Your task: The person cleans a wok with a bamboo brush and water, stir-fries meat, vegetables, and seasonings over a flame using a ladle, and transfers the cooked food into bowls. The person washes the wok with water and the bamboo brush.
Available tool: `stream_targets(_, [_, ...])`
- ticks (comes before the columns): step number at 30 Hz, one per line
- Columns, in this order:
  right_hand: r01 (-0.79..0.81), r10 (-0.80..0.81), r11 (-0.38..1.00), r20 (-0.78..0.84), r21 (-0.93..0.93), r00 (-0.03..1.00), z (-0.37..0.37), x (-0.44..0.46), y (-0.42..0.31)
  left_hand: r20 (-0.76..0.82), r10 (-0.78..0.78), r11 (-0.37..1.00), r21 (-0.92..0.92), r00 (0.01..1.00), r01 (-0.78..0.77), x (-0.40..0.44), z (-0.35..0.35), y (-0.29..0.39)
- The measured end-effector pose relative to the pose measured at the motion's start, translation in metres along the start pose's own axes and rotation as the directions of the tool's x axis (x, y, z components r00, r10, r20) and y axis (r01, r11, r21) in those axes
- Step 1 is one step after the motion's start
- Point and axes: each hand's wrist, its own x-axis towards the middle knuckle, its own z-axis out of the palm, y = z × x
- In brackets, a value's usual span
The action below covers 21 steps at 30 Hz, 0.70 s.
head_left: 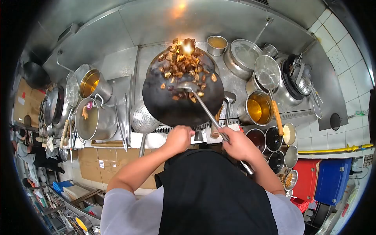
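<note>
Black apron cloth lies nearest. Left of the hands, a label on cardboard is too small to read. Left hand grasps the wok at its near edge; ahead, brown pieces seem mid-toss, which calls for catching them. Right hand grips the ladle.

Food pieces in wok, skimmer left, pot right
</note>
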Motion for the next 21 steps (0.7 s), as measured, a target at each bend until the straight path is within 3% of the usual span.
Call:
stream_targets(2, [-0.030, 0.029, 0.999, 0.048, 0.016, 0.998, -0.016, -0.010, -0.010, -0.130, 0.044, 0.999, 0.023, 0.990, -0.041, 0.025, -0.029, 0.012])
stream_targets(4, [-0.057, 0.054, 0.998, 0.089, 0.025, 0.995, -0.019, -0.005, -0.012, -0.040, -0.107, 0.994, -0.010, 0.994, 0.106, 0.055, -0.045, 0.018])
stream_targets(7, [-0.057, 0.058, 0.998, 0.040, -0.007, 0.998, 0.002, 0.036, 0.002, -0.124, -0.092, 0.996, -0.009, 0.988, 0.091, 0.076, 0.006, -0.029])
stream_targets(8, [-0.057, 0.058, 0.998, 0.031, -0.004, 0.998, 0.011, 0.046, 0.007, -0.179, -0.038, 0.996, 0.071, 0.983, 0.052, 0.071, 0.027, -0.045])
stream_targets(10, [0.064, -0.057, 0.996, -0.111, 0.060, 0.992, 0.020, 0.056, 0.012, -0.228, 0.030, 0.988, 0.152, 0.973, 0.005, 0.048, 0.042, -0.052])
stream_targets(12, [0.085, -0.069, 0.988, -0.129, 0.128, 0.989, 0.018, 0.040, 0.010, 0.046, -0.085, 0.990, 0.116, 0.995, 0.079, 0.019, 0.040, -0.052])
stream_targets(14, [0.070, -0.045, 0.976, -0.123, 0.206, 0.991, 0.006, 0.012, 0.009, 0.057, -0.041, 0.999, -0.002, 0.998, 0.041, 0.001, 0.024, -0.043])
stream_targets(16, [0.089, -0.049, 0.912, -0.109, 0.401, 0.993, 0.009, -0.006, 0.034, -0.160, 0.129, 0.991, -0.002, 0.979, -0.130, 0.021, 0.010, -0.039])
stream_targets(18, [-0.153, 0.109, 0.757, 0.108, 0.636, 0.988, -0.009, -0.026, 0.032, -0.236, 0.069, 0.995, 0.089, 0.969, -0.049, 0.051, -0.013, -0.037])
stream_targets(20, [-0.266, 0.142, 0.804, 0.262, 0.533, 0.954, -0.044, -0.049, 0.017, -0.232, 0.038, 0.998, 0.051, 0.972, -0.027, 0.051, -0.046, -0.003])
stream_targets(21, [-0.159, 0.069, 0.893, 0.223, 0.421, 0.972, -0.059, -0.059, 0.013, -0.157, 0.000, 1.000, 0.025, 0.988, 0.004, 0.043, -0.060, 0.014])
